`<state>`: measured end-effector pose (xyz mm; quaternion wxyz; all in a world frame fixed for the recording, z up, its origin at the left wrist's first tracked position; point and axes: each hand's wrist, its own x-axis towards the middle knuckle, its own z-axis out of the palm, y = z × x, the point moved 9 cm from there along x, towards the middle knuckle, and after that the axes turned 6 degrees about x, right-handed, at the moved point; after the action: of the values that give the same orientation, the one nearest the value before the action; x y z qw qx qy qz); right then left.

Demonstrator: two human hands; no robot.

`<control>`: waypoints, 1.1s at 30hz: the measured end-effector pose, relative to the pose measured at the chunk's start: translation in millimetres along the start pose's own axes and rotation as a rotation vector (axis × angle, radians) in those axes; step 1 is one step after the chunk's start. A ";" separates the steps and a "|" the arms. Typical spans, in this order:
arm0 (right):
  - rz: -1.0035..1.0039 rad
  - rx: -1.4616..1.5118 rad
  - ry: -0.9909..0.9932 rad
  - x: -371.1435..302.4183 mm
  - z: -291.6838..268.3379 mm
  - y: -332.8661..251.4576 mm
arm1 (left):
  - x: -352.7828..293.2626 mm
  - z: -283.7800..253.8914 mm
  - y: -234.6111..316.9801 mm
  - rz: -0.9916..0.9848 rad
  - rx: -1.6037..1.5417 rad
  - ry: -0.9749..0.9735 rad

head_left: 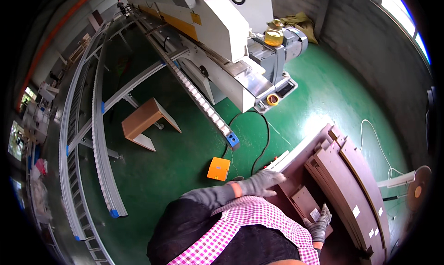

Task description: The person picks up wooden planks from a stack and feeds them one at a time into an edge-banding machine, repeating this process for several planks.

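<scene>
My left hand, in a grey glove with an orange cuff, reaches to the right with its fingers stretched out. It holds nothing that I can see and lies over the near edge of a brown surface with a pale rim. My right hand, gloved in grey too, is over the near end of a small brown board with a white label. Its thumb stands apart from its extended fingers; whether it presses on the board I cannot tell. Close by on the right lie stacked long brown boards, some with white labels.
A large white machine with a motor stands ahead. An orange foot-switch-like box and black cable lie on the green floor. Roller rails run along the left, near a brown bent panel piece. A fan stands at right.
</scene>
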<state>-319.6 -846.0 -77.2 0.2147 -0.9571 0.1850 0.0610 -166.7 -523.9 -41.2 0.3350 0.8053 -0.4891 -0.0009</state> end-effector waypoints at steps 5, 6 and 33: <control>-0.260 0.378 0.231 22.6 27.1 -108.2 | -109.3 -125.0 -74.1 -0.515 0.106 0.441; -0.303 0.444 0.148 31.8 43.7 -130.6 | -128.5 -149.7 -81.7 -0.560 0.187 0.562; -0.579 0.321 -0.193 78.9 124.7 -357.5 | -204.3 -412.0 -325.8 -1.004 0.583 0.850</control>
<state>-115.3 -517.8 -66.1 0.3876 -0.9136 -0.1082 0.0580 118.9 -44.1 35.5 0.2271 0.9204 0.1325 0.2894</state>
